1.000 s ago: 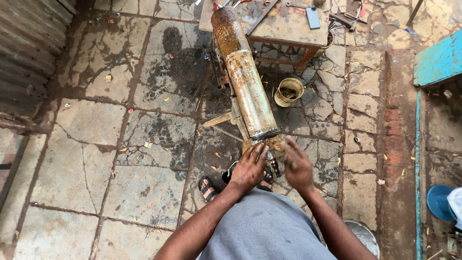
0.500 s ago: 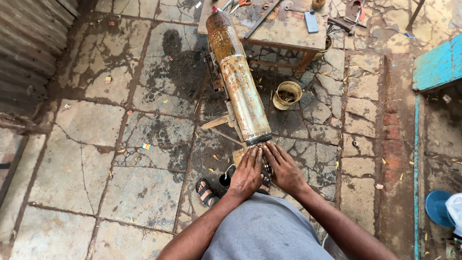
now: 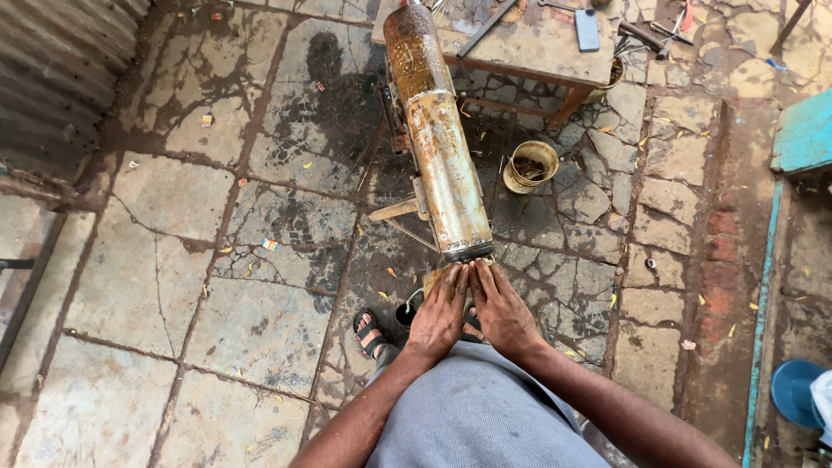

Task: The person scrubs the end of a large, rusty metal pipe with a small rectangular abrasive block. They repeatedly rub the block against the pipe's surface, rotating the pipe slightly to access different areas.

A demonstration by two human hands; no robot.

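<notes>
At far left a corrugated metal wall [image 3: 61, 78] hems the yard; between it and the work lies a wide stretch of cracked stone paving [image 3: 173, 286]. The rusty metal cylinder [image 3: 438, 139] runs its long axis from the wooden workbench [image 3: 537, 48] down toward the person — its near end just above the fingertips. The left hand [image 3: 440, 312] and right hand [image 3: 503, 314] lie side by side, fingers flat and extended, gripping nothing, pressed below that end. A small tin pot [image 3: 530, 165] stands right of the cylinder — a blue bench edge [image 3: 802, 139] bounds the far right.
</notes>
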